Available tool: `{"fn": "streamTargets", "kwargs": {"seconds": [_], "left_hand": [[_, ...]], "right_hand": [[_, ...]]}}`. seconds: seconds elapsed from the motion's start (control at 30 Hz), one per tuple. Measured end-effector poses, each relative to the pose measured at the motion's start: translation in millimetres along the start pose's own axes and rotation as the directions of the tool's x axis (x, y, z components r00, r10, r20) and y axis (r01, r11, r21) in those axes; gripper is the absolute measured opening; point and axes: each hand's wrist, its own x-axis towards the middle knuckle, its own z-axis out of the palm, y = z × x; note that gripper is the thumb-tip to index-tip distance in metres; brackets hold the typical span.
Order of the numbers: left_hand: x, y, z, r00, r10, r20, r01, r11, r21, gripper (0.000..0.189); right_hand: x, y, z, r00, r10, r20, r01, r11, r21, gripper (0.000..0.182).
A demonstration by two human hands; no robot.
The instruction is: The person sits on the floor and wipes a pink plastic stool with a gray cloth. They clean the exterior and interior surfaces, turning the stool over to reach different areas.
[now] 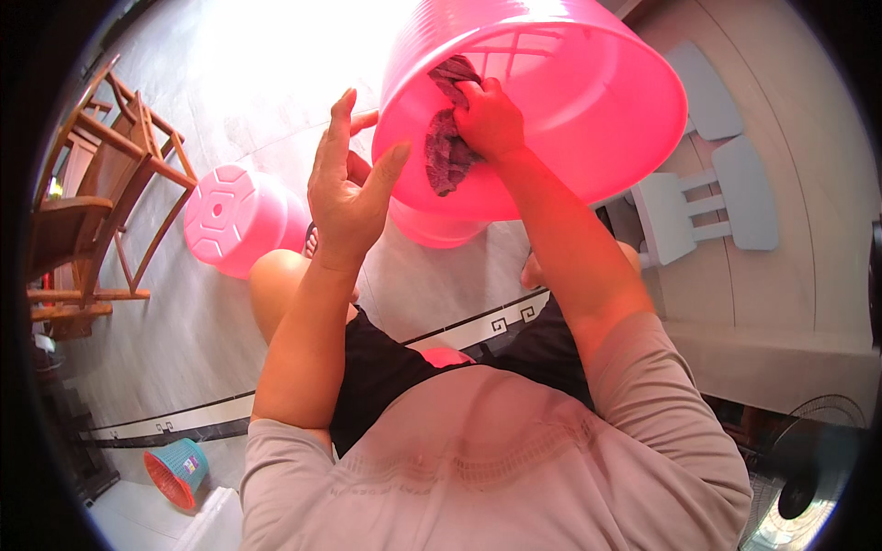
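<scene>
A large pink plastic tub (pixel 599 148) lies tilted before me, its mouth facing me. Inside it, my right hand (pixel 490 122) grips a dark, crumpled cloth (pixel 446 155) against the inner wall on the left. Beside the tub's left rim, my left hand (pixel 351 189) is raised with its fingers spread and nothing in it. One of its fingertips is at the rim, though contact is unclear. Beneath the tub shows part of another pink plastic piece (pixel 437 231), mostly hidden.
A pink plastic stool (pixel 231 217) rests on the tiled floor at left, near wooden chairs (pixel 114 179). Small pale-grey chairs (pixel 689 206) stand along the right. A blue-and-red basket (pixel 180 468) lies lower left; an electric fan (pixel 799 475) is lower right.
</scene>
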Motion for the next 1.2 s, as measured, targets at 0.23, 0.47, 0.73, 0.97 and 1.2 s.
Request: {"fn": "streamTargets", "kwargs": {"seconds": [0.23,0.47,0.73,0.97,1.2], "left_hand": [[-30,-26,42,0.885,-0.409,0.223,0.431,0.901,-0.058,0.050],[-31,-69,30,0.948,-0.228,0.223,0.195,0.968,0.161,0.027],[-23,-29,38,0.915,-0.374,0.155,0.397,0.903,-0.163,0.030],[-27,-42,39,0.945,-0.291,0.148,0.292,0.956,0.012,0.033],[-16,-31,29,0.926,-0.326,0.191,0.334,0.942,-0.009,0.031]], "right_hand": [[-3,1,-6,0.998,0.057,-0.038,-0.052,0.992,0.119,0.043],[-61,-39,-25,0.979,-0.015,0.204,-0.106,0.815,0.570,0.044],[-77,42,-115,0.980,-0.031,0.196,0.059,0.989,-0.137,0.028],[-104,-17,-27,0.985,0.124,0.119,-0.172,0.746,0.644,0.046],[-95,8,-72,0.957,-0.150,0.249,0.092,0.969,0.230,0.041]]}}
